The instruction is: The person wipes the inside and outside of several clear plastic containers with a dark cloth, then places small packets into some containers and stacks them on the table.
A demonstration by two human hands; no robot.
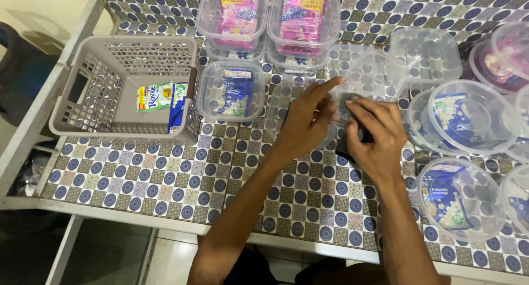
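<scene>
My left hand (306, 121) and my right hand (373, 137) meet over a clear square plastic container (361, 75) at the table's middle. Both hands hold a dark packet (348, 100) that is mostly hidden under the fingers. My left forefinger points out toward the container's rim. Just left of my hands stands a shut clear square box with a blue sachet (232, 91) inside.
A grey slotted basket (104, 86) at the left holds green and blue sachets (163, 98). Two lidded boxes with pink sachets (268, 19) stand at the back. Round lidded tubs with blue sachets (467, 117) crowd the right side. The patterned tabletop's front edge (165, 221) runs near me.
</scene>
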